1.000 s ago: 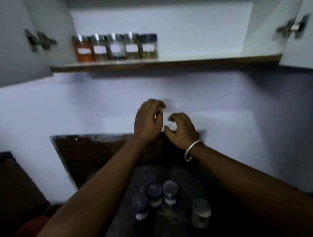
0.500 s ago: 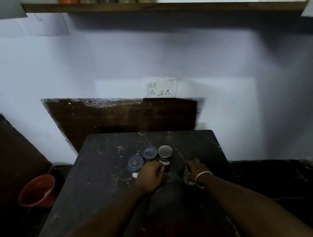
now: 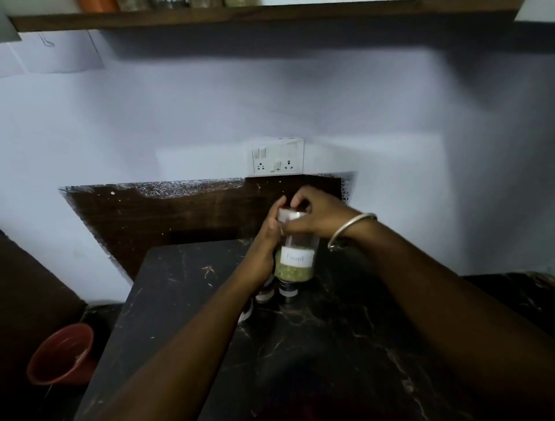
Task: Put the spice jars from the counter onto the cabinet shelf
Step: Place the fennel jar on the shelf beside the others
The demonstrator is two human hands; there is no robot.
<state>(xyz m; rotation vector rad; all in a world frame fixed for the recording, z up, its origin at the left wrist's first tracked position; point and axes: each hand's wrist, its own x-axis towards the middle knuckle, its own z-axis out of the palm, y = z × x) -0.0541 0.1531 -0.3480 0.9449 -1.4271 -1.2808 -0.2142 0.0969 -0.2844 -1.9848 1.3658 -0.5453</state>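
Shelf (image 3: 270,16): several jars placed. Green spice jar (image 3: 295,258): lifted above bench (image 3: 330,345), left hand (image 3: 264,255) fingers wrapping body, right hand (image 3: 318,215) fingers clamping lid. Remaining jars (image 3: 270,293): below it on bench, count unclear

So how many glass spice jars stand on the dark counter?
3 jars, partly hidden: one under the held green-filled jar, two beneath the left wrist; more may be hidden.

A home kitchen: dark stone counter (image 3: 330,345), wall socket (image 3: 277,156), shelved spice jars (image 3: 168,3).
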